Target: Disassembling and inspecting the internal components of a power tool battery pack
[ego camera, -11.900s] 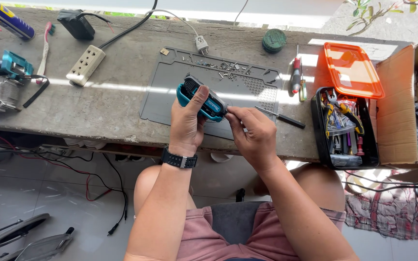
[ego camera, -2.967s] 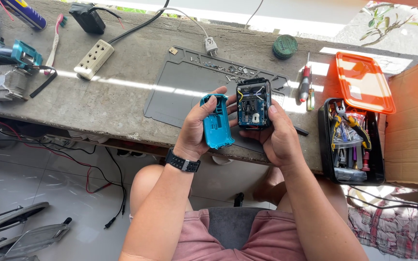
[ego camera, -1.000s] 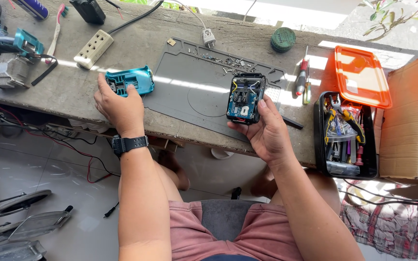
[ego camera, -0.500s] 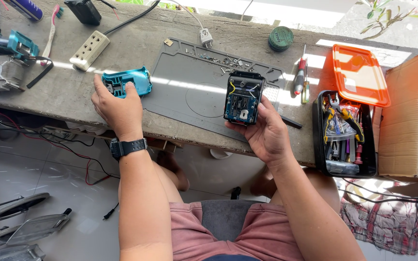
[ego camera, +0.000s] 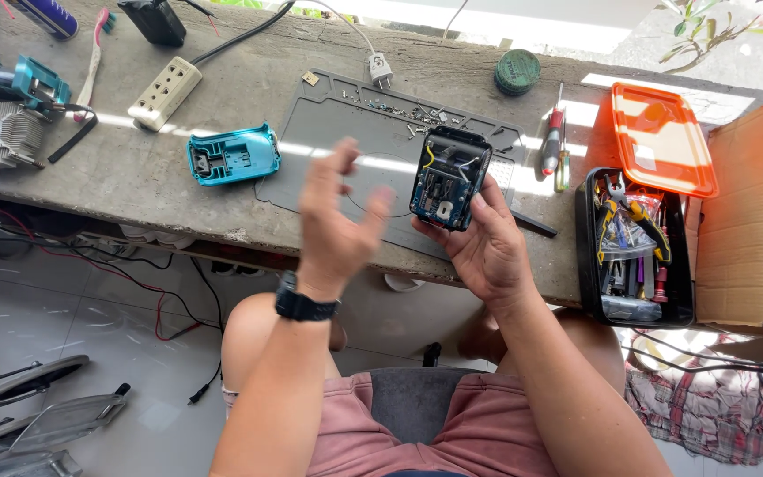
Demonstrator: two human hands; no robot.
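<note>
Bench inventory, counted from your seat.

- One opened black battery pack (ego camera: pixel 449 178), circuit board and a yellow wire showing: your right hand (ego camera: pixel 487 247) grips it from below and the right, held tilted above the near right part of the mat.
- Your left hand (ego camera: pixel 336 221): empty, fingers spread wide, blurred, raised just left of the pack and not touching it. One black wristwatch (ego camera: pixel 305 306) on that wrist.
- One grey work mat (ego camera: pixel 311 168), with a scatter of small screws (ego camera: pixel 412 113) at its far edge; too small to count.
- One teal housing shell (ego camera: pixel 232 155), hollow side up, lying at the mat's left edge, well apart from both hands.
- One white power strip (ego camera: pixel 164 92), far left.
- One white plug (ego camera: pixel 379 70), far of the mat.
- One round green tin (ego camera: pixel 517 71), far right of the mat.
- Two screwdrivers (ego camera: pixel 555 146), side by side, right of the mat.
- One black tool case (ego camera: pixel 633 252) with its orange lid (ego camera: pixel 660 137) open, at the right.
- One cardboard box (ego camera: pixel 739 221), far right.
</note>
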